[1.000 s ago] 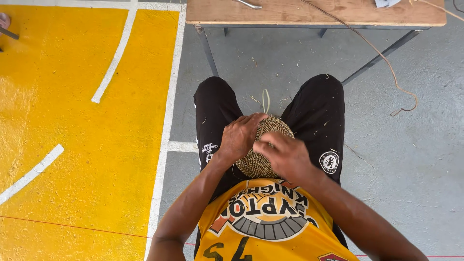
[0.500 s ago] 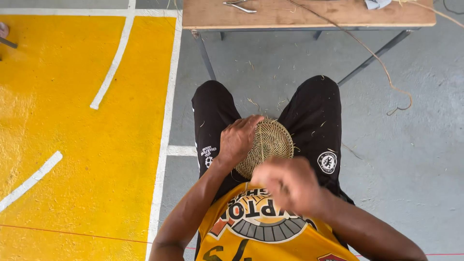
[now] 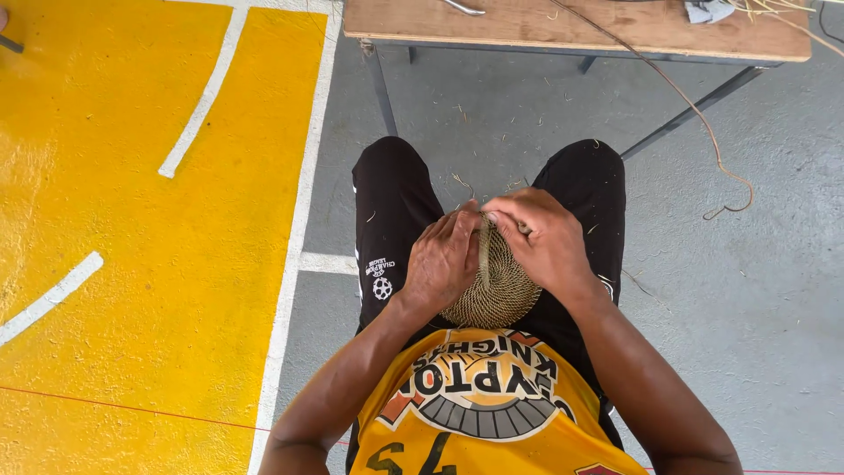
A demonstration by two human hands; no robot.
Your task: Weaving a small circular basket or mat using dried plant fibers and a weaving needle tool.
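Right hand (image 3: 547,242) is back on the woven disc (image 3: 497,286) from half a second ago, fingers pinched at its top edge, left hand (image 3: 444,261) gripping its left side; I read another stitch starting, disc over the lap.

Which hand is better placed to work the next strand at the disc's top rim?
Right, probably. The right hand has its fingers pinching at the top rim of the woven disc; the left hand lies flat on its face, steadying it.

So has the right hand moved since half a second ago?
Yes. The right hand has gone from in front of the yellow shirt forward to the top edge of the woven disc, beside the left hand.
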